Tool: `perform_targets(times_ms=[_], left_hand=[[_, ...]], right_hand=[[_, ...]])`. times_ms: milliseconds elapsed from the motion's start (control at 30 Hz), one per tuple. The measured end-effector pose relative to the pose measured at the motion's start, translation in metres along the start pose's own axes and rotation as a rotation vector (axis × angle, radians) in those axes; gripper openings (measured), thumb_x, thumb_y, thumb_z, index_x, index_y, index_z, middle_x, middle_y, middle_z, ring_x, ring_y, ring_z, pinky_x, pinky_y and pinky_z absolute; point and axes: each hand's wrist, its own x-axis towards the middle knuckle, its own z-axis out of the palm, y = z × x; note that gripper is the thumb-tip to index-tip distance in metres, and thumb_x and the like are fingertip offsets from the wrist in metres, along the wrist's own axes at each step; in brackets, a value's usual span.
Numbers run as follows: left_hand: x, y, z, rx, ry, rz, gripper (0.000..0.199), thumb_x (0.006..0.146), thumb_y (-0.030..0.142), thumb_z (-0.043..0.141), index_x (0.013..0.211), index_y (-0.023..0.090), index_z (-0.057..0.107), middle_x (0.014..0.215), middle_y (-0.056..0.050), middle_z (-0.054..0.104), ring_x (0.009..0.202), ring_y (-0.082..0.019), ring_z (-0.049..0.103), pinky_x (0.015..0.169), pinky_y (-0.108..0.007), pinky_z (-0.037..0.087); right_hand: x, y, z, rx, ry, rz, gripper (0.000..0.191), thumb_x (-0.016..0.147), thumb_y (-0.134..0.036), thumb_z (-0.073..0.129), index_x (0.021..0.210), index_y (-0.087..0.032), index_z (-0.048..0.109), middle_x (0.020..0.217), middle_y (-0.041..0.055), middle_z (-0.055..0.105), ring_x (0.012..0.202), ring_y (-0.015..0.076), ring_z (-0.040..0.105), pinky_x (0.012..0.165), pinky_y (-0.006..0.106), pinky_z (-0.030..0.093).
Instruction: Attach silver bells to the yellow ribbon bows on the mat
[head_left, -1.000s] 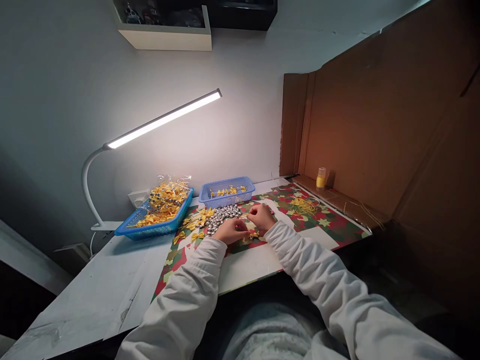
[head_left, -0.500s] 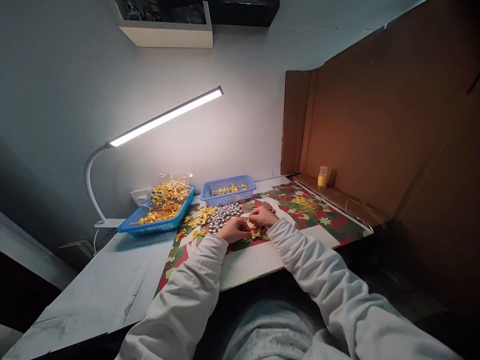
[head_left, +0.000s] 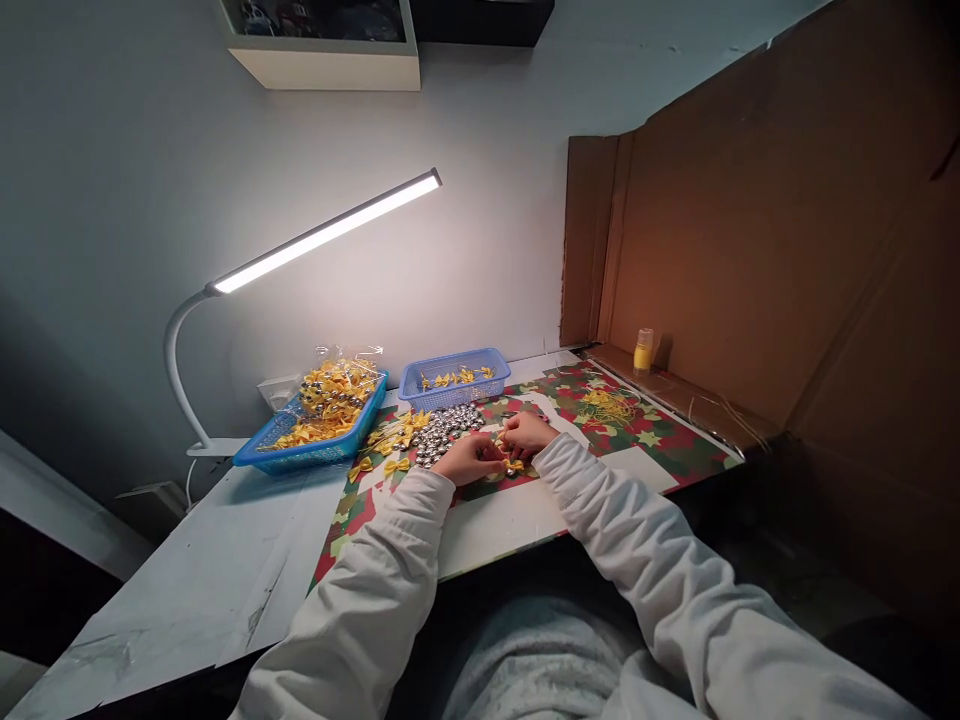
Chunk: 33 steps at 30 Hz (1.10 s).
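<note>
Left hand: your left hand (head_left: 463, 460) is low over the mat, its thumb and fingertips drawn in at the left side of the small yellow ribbon bow (head_left: 514, 466); you can't tell from this view whether they are closed on it.
Right hand: your right hand (head_left: 529, 433) is just above and beside the same bow, fingers curled inward; what they grip, if anything, is too small to tell.
Bow: it lies between and just below your fingertips, near the front of the red-and-green camouflage-patterned mat (head_left: 675, 457), with something silvery at its lower edge.
Silver pile: shiny round silver beads (head_left: 448, 432) are heaped beyond your left hand, with loose yellow bows (head_left: 397, 466) to their left.
Baskets: the bright blue plastic basket (head_left: 300, 457) is heaped with yellow pieces; the periwinkle plastic basket (head_left: 450, 395) holds a few bows.
Right side: thin yellow cords (head_left: 607, 406) lie tangled on the mat, and a small yellow-filled bottle (head_left: 643, 354) stands by the cardboard panel (head_left: 750, 250).
Lamp: the slim white desk lamp (head_left: 326, 233) is lit.
</note>
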Motion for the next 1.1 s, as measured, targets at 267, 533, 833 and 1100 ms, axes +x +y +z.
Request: perform_targets(times_ms=[267, 533, 833, 1100], left_hand=[[0.002, -0.004, 0.005, -0.007, -0.067, -0.011, 0.032, 0.064, 0.046, 0.066, 0.069, 0.015, 0.066, 0.062, -0.001, 0.062, 0.055, -0.012, 0.049, 0.051, -0.023, 0.034], [0.003, -0.005, 0.004, -0.151, -0.077, -0.092, 0.026, 0.058, 0.037, 0.071, 0.064, 0.015, 0.059, 0.058, 0.0, 0.06, 0.054, -0.011, 0.05, 0.051, -0.022, 0.035], [0.003, -0.004, -0.002, -0.436, 0.046, -0.236, 0.025, 0.056, 0.024, 0.073, 0.066, 0.015, 0.052, 0.05, 0.003, 0.058, 0.046, -0.01, 0.053, 0.047, -0.02, 0.04], [0.004, -0.002, -0.004, -0.601, 0.231, -0.283, 0.032, 0.054, 0.021, 0.078, 0.071, 0.015, 0.051, 0.053, 0.002, 0.062, 0.045, -0.011, 0.058, 0.042, -0.019, 0.044]], right_hand=[[-0.004, -0.004, -0.001, -0.027, -0.004, 0.01, 0.026, 0.069, -0.013, 0.065, 0.049, -0.016, 0.048, 0.044, -0.0022, 0.057, 0.036, 0.0086, 0.051, 0.036, 0.018, 0.039], [-0.001, -0.001, -0.002, -0.077, -0.012, 0.032, 0.02, 0.071, -0.015, 0.063, 0.055, -0.016, 0.052, 0.052, -0.0016, 0.06, 0.042, 0.0088, 0.053, 0.04, 0.019, 0.041], [0.006, 0.0, -0.007, 0.072, 0.108, -0.16, 0.016, 0.071, -0.023, 0.061, 0.059, -0.012, 0.063, 0.063, 0.0031, 0.065, 0.055, 0.0083, 0.054, 0.047, 0.018, 0.037], [0.009, 0.004, -0.01, 0.052, -0.054, -0.184, 0.014, 0.067, -0.024, 0.061, 0.059, -0.014, 0.068, 0.068, 0.0023, 0.067, 0.063, 0.0102, 0.055, 0.054, 0.019, 0.039]])
